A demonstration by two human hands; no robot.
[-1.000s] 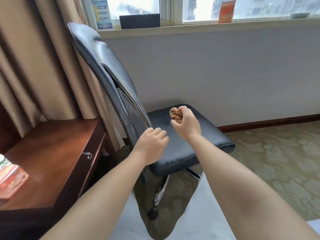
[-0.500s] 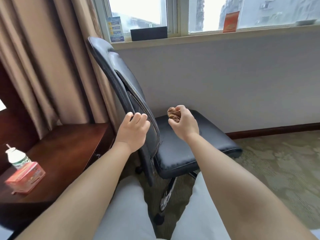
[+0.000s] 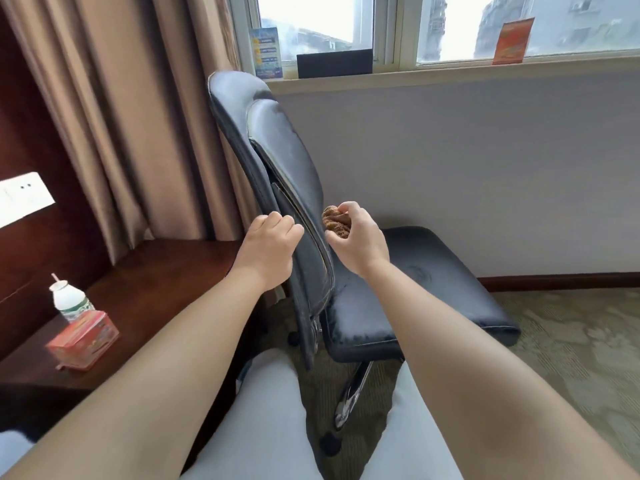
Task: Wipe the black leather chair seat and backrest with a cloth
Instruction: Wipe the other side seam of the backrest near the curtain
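Note:
The black leather chair stands side-on in front of me, its backrest [image 3: 277, 161] rising to the upper left and its seat [image 3: 426, 289] stretching right. My left hand [image 3: 268, 242] grips the rear edge of the backrest at mid height, fingers curled round it. My right hand [image 3: 360, 239] holds a bunched brown cloth [image 3: 334, 221] just in front of the backrest's lower part, above the seat. Whether the cloth touches the leather is unclear.
A dark wooden desk [image 3: 156, 282] at the left carries a white bottle [image 3: 69, 301] and a red box [image 3: 83, 339]. Brown curtains [image 3: 138, 116] hang behind the chair. The windowsill [image 3: 450, 69] holds cards and a black box. Patterned carpet [image 3: 571, 341] lies at the right.
My left hand rose from near the seat to the backrest's rear edge and closed on it. The right hand with the cloth lifted toward the backrest. The view tilted up.

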